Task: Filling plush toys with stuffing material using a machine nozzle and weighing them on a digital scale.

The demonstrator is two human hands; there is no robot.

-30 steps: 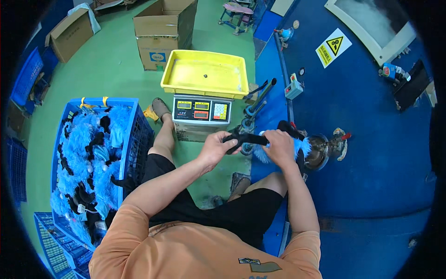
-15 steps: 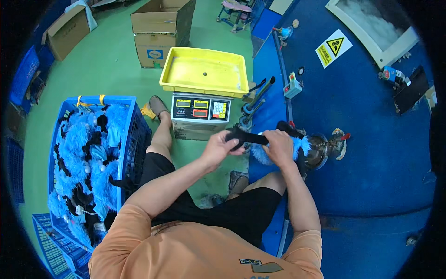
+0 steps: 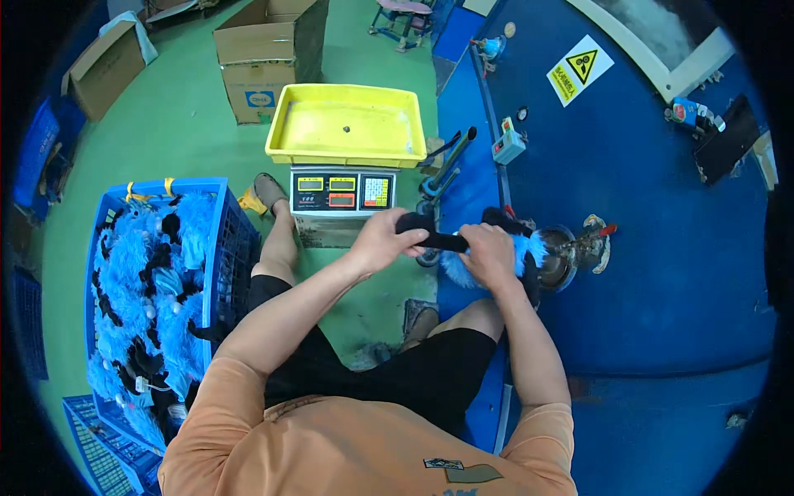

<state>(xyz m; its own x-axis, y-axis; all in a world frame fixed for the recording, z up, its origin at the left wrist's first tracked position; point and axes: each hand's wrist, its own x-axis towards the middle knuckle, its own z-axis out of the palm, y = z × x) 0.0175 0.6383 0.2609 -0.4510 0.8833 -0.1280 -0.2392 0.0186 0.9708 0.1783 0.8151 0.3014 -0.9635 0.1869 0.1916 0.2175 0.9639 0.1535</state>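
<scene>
A blue furry plush toy (image 3: 457,270) with black limbs is in front of me, against a round metal fitting (image 3: 560,260) on the blue machine wall. My left hand (image 3: 379,243) is closed around the rounded end of one black plush limb (image 3: 445,241), thumb on its near side. Closer to the furry body, my right hand (image 3: 490,255) grips the other end of that limb, which stretches straight between both hands. Black parts of the toy show beyond and beside my right hand, which covers part of the body.
A blue crate (image 3: 219,248) full of similar blue and black plush pieces stands at my left. Ahead, a yellow tray (image 3: 347,155) sits on a digital scale (image 3: 343,192). Cardboard boxes (image 3: 258,74) stand farther off. A switch box (image 3: 508,147) is mounted on the machine wall (image 3: 662,273).
The view has shifted slightly, moving the surroundings left in the picture. Both hands keep their hold on the black limb, a little closer together, and the left-hand end looks turned.
</scene>
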